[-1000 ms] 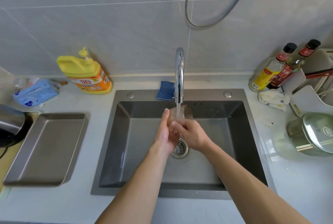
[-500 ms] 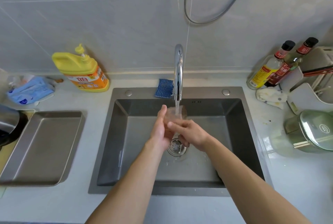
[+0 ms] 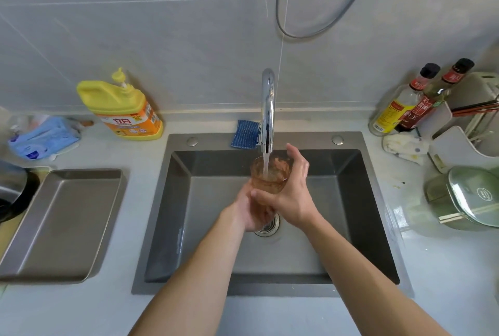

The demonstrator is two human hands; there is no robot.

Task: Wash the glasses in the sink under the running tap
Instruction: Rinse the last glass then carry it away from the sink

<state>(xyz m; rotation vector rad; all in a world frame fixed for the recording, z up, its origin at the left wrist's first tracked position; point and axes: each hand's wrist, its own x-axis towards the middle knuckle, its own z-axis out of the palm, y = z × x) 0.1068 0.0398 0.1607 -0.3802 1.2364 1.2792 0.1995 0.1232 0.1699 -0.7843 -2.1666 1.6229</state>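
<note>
- Grey tiled wall at the back; pale tabletop (image 3: pixel 445 281) carries a dark sink (image 3: pixel 172 214) w/ the tap (image 3: pixel 267 109) at its rear centre, water on.
- Glass (image 3: pixel 270 181) is held right under the tap's spout, mouth up, long axis roughly upright. The stream (image 3: pixel 266 163) drops straight into it.
- Reddish-brown film on the glass's inner wall, so by my read it's mid-rinse, not clean yet.
- Your left hand (image 3: pixel 249 212) wraps the glass's lower part, below and a bit left of the tap, fingers curled round it.
- Your right hand (image 3: pixel 293 198) clamps higher up: thumb across the near face, fingers round the far-right side by the rim, just under the spout.
- Key relation: both hands are on the glass already. Right hand is nearer the rim & tap, left nearer the base.
- Next move prob. = rub or turn it about that upright axis; keep the mouth under the stream.
- Risk: wet glass could slip, and the rim is close to the spout, so it could knock.
- Left of tap: yellow detergent bottle (image 3: pixel 121 109) at the wall, metal tray (image 3: pixel 62 222) nearer you.
- Beside tap's base: blue scrub pad (image 3: pixel 244 134).
- Right of tap: two sauce bottles (image 3: pixel 405 103).
</note>
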